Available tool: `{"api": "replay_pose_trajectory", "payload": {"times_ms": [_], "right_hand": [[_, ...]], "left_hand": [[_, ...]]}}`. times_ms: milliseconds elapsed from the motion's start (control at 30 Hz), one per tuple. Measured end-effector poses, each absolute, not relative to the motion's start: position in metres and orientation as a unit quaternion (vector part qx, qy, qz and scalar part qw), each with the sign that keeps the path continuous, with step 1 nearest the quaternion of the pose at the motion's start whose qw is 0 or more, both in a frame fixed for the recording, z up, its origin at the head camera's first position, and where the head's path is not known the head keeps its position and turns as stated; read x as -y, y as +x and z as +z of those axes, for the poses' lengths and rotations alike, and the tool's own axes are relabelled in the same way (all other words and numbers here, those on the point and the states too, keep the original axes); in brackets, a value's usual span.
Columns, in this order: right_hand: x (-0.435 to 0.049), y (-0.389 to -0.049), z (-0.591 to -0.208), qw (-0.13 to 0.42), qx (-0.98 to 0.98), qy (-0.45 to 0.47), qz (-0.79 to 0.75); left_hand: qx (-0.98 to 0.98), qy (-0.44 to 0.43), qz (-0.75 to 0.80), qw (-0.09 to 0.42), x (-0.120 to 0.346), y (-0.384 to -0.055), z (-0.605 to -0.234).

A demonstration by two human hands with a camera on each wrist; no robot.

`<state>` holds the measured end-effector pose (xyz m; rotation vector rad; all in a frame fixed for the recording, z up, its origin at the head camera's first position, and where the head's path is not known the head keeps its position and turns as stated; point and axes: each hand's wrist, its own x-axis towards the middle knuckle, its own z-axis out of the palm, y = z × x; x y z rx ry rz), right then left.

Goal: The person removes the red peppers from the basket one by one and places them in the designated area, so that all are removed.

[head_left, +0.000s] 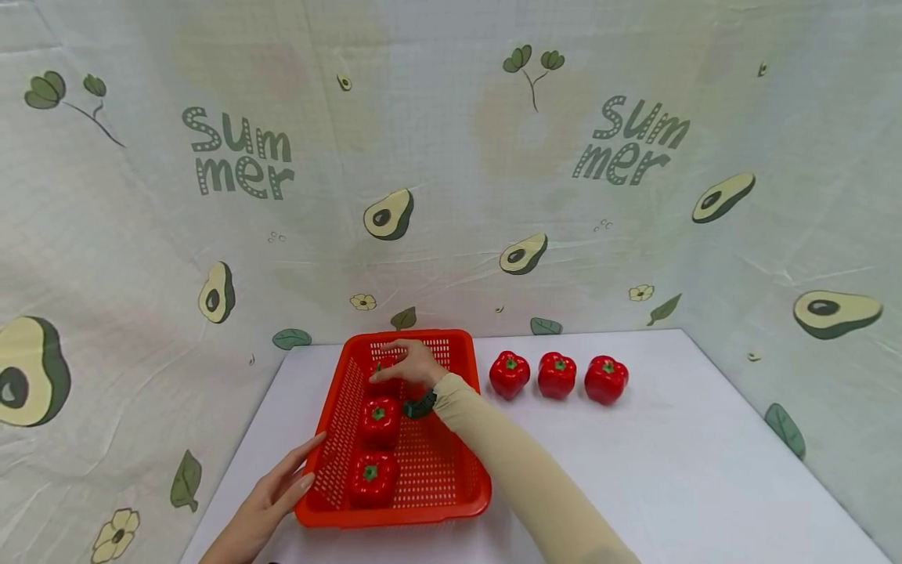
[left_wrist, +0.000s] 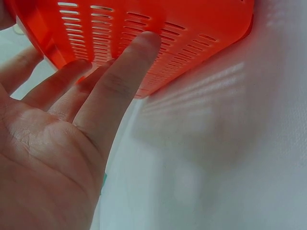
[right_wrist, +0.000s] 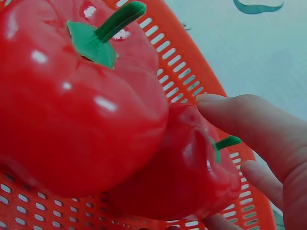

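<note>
A red plastic basket [head_left: 430, 513] stands on the white table. Down its left side run three red bell peppers in a row: a near one [head_left: 373, 479], a middle one [head_left: 379, 421] and a far one [head_left: 386, 382]. Over the far pepper, my right hand [head_left: 414, 364] has its thumb and fingers spread around it; in the right wrist view that bell pepper [right_wrist: 187, 177] lies tilted, its stem between the fingers, and firm contact is not clear. My left hand [head_left: 271, 497] rests its extended fingers against the basket's left wall, seen close up in the left wrist view [left_wrist: 192, 28].
Right of the basket, three more red bell peppers stand in a row: one nearest the basket [head_left: 509, 374], a middle one [head_left: 557, 375] and an outer one [head_left: 606, 380]. A patterned cloth [head_left: 451, 157] hangs behind the table [head_left: 690, 446] and along both sides.
</note>
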<state>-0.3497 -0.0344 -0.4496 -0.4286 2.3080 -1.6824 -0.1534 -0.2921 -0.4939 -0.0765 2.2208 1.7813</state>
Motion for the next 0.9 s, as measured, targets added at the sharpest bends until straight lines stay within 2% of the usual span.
{"api": "replay_pose_trajectory", "payload": {"times_ms": [900], "right_hand": [[0.0394,-0.3484,-0.4550,0.120,-0.797,-0.136,-0.577]], "left_hand": [[-0.770,-0.015,0.624,0.132,0.2932,-0.1514,-0.4942]]}}
